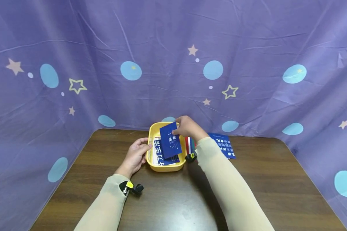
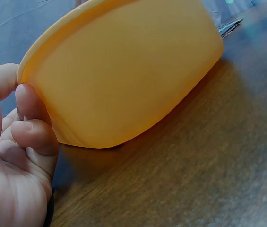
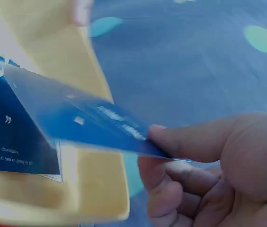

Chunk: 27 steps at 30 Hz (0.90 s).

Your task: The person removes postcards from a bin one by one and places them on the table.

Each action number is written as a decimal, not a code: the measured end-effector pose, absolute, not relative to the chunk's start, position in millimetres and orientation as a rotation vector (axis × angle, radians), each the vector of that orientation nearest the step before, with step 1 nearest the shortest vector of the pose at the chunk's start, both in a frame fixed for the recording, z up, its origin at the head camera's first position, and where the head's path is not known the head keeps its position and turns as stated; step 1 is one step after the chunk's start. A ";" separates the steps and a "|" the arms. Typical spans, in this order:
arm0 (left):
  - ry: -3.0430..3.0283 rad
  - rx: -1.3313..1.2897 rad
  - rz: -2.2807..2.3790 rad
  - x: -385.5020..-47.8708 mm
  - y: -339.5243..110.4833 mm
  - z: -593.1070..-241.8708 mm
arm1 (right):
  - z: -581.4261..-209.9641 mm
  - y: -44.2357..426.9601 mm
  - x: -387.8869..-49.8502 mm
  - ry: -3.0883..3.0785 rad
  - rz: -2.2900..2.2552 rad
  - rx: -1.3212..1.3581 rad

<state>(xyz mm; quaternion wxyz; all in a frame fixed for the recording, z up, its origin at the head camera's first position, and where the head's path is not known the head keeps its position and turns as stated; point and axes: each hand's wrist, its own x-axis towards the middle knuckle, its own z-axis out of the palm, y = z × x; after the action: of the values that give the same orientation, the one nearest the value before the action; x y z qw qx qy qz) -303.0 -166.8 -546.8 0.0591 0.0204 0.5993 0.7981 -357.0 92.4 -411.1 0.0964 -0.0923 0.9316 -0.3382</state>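
Observation:
A yellow plastic basket stands on the table near its back edge. My left hand grips the basket's left rim between thumb and fingers; the left wrist view shows the fingers on the basket's outer wall. Over the basket, my right hand pinches a blue card with white print by its upper right edge. The card slants down over other cards. Inside the basket lie blue-and-white printed cards, partly covered by the held one.
Right of the basket lie more blue printed cards, partly behind my right forearm. Between them and the basket is a striped red, white and blue item, partly hidden. A purple curtain hangs behind the wooden table.

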 end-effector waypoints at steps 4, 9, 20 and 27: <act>1.814 0.066 2.426 -303.5 -167.0 -546.7 | -416.2 123.4 -348.7 2.625 -1.340 -0.224; 1.810 0.079 2.428 -304.7 -165.3 -545.3 | -427.2 163.3 -338.6 2.481 -1.641 -0.171; 1.830 0.066 2.400 -305.0 -163.1 -543.5 | -441.2 261.7 -328.5 2.647 -1.686 0.149; 1.835 0.029 2.388 -303.3 -165.2 -544.7 | -461.1 309.6 -327.3 2.559 -1.791 0.294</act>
<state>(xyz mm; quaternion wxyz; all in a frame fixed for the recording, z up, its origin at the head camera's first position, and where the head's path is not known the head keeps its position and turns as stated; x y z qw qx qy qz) -303.3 -165.2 -544.7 0.0651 0.0096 0.6080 0.7912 -327.3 309.6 -461.1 0.0020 0.0939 0.8157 -0.5709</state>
